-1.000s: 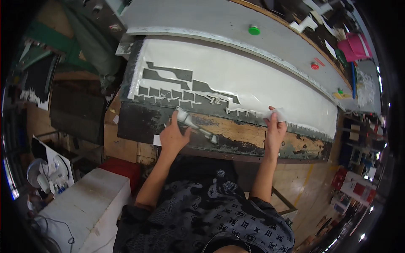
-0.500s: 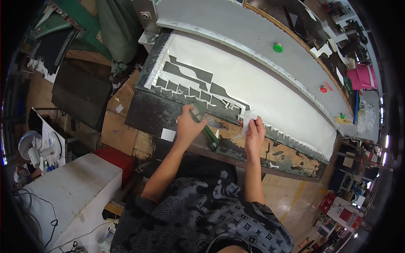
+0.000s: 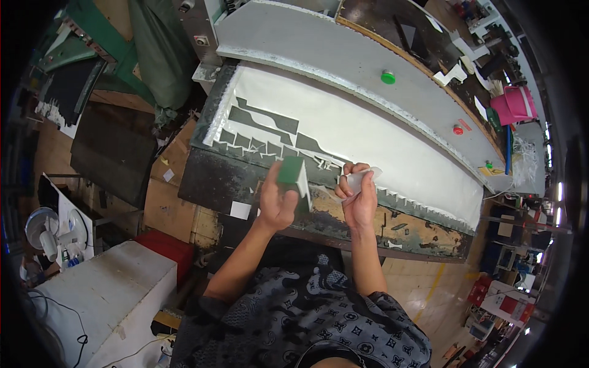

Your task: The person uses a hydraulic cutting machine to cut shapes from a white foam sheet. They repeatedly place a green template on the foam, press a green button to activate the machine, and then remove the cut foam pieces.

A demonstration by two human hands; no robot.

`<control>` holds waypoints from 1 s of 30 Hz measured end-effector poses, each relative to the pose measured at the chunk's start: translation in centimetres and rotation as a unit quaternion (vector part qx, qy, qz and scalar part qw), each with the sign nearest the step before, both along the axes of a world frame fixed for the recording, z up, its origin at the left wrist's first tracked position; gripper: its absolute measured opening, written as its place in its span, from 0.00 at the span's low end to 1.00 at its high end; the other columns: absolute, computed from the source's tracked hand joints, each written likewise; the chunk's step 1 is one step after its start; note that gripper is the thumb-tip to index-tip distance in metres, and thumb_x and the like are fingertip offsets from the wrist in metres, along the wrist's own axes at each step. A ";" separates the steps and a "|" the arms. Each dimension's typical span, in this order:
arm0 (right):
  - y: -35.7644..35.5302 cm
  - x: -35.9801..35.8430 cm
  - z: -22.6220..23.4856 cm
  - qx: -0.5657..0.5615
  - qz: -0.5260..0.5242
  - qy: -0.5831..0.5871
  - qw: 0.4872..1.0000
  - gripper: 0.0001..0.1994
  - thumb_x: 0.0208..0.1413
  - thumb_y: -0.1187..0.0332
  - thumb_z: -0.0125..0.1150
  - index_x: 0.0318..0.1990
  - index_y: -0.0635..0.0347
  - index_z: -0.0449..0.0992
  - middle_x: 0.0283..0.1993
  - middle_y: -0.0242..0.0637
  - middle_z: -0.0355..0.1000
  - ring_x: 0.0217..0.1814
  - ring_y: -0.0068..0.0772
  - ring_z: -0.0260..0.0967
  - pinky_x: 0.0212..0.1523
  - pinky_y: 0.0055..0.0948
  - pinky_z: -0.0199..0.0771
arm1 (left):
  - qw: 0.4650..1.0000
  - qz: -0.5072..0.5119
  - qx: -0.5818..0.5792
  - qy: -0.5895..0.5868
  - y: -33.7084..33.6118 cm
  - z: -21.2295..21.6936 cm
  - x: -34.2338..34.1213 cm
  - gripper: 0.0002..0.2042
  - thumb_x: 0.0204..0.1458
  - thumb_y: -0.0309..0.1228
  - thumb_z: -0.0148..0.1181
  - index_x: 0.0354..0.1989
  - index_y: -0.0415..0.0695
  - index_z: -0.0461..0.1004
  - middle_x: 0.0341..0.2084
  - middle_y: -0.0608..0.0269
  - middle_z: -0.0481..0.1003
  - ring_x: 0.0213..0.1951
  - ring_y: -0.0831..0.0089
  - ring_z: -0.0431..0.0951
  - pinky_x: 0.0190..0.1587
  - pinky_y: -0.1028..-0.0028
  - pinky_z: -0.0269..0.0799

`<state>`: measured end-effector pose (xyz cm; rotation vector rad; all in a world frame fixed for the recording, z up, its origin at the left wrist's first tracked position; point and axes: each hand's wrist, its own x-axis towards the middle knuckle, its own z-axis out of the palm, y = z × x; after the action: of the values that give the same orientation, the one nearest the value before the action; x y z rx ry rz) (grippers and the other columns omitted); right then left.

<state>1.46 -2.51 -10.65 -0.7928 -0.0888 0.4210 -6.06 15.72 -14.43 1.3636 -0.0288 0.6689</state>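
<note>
My left hand (image 3: 274,202) grips a green cutting die (image 3: 291,170), tilted up on edge above the front of the machine bed. One end and a pale side of the die show; the rest of its shape is blurred. To its right, my right hand (image 3: 361,202) pinches thin white cut pieces (image 3: 368,178) between thumb and fingers. How many pieces there are I cannot tell. Beyond both hands a large white sheet (image 3: 380,135) lies on the bed. Dark shaped cut-outs (image 3: 264,119) and ragged strips line its left part and near edge.
A grey machine beam (image 3: 343,55) with a green button (image 3: 388,76) and a red button (image 3: 458,130) spans behind the sheet. Scraps lie on the worn front ledge (image 3: 423,233). A pink bucket (image 3: 512,105) stands far right, a grey cabinet (image 3: 116,276) at the near left.
My left hand has turned the green die from lying slanted to upright on edge, and it sits slightly lower. The right hand has shifted slightly left, still pinching the white pieces.
</note>
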 end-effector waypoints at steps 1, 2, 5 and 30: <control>-0.5 0.2 -0.4 -0.034 -0.028 -0.032 0.999 0.16 0.78 0.55 0.46 0.55 0.57 0.74 0.48 0.35 0.68 0.33 0.20 0.59 0.35 0.22 0.62 | 0.996 -0.053 -0.074 0.015 -0.4 0.3 -0.7 0.33 0.70 0.44 0.52 0.71 0.28 0.53 0.51 0.52 0.75 0.43 0.69 0.80 0.44 0.70 0.79; -0.7 0.2 -0.5 -0.106 -0.055 -0.041 0.992 0.15 0.77 0.56 0.49 0.53 0.58 0.75 0.46 0.35 0.70 0.35 0.20 0.62 0.36 0.22 0.64 | 0.993 -0.063 -0.095 0.029 -0.4 0.8 -1.0 0.32 0.71 0.44 0.51 0.71 0.28 0.53 0.50 0.54 0.74 0.42 0.73 0.80 0.42 0.73 0.79; -1.2 0.1 -0.2 -0.229 -0.082 -0.057 0.968 0.14 0.73 0.57 0.58 0.47 0.61 0.78 0.41 0.34 0.74 0.37 0.21 0.68 0.37 0.24 0.67 | 0.990 -0.091 -0.088 0.057 -0.3 0.9 -0.9 0.29 0.72 0.42 0.47 0.70 0.29 0.56 0.49 0.55 0.75 0.42 0.73 0.79 0.43 0.73 0.78; 3.4 -4.5 0.2 -0.391 -0.180 -0.218 0.876 0.14 0.71 0.72 0.56 0.54 0.74 0.81 0.65 0.53 0.73 0.63 0.42 0.74 0.63 0.36 0.72 | 0.993 0.010 0.099 0.068 -2.5 3.2 0.5 0.21 0.72 0.42 0.49 0.45 0.34 0.81 0.43 0.50 0.75 0.45 0.60 0.75 0.49 0.66 0.70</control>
<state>-3.02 0.91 -10.48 -1.6689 -0.1919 -0.1141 -5.54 13.18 -11.27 1.6002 0.0273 0.6007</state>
